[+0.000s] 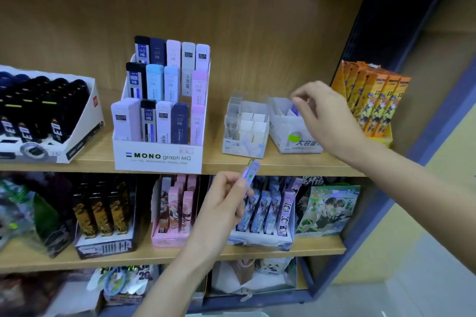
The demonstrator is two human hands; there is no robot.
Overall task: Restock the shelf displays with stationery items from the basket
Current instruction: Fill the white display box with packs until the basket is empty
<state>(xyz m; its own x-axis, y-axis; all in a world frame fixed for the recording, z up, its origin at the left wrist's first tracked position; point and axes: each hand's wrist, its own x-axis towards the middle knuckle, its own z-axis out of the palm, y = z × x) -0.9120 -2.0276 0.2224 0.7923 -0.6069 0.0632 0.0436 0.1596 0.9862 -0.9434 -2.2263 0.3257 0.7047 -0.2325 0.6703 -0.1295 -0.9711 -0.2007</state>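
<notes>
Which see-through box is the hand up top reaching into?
The clear box with the green sticker. The right hand is over it; the clear box to its left is untouched.

Even bright light, blurred edges, wide-angle bowing

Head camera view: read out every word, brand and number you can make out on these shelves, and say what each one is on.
"MONO graph MG": front of the white lead display box.
"0.5 HB": lead cases in that box.
"0.3": black cases in the left display, sideways.
"大容量": white box at right.
"10": orange packs.
Too blurred: price sticker, purple case in the left hand, lower-shelf packs.
</notes>
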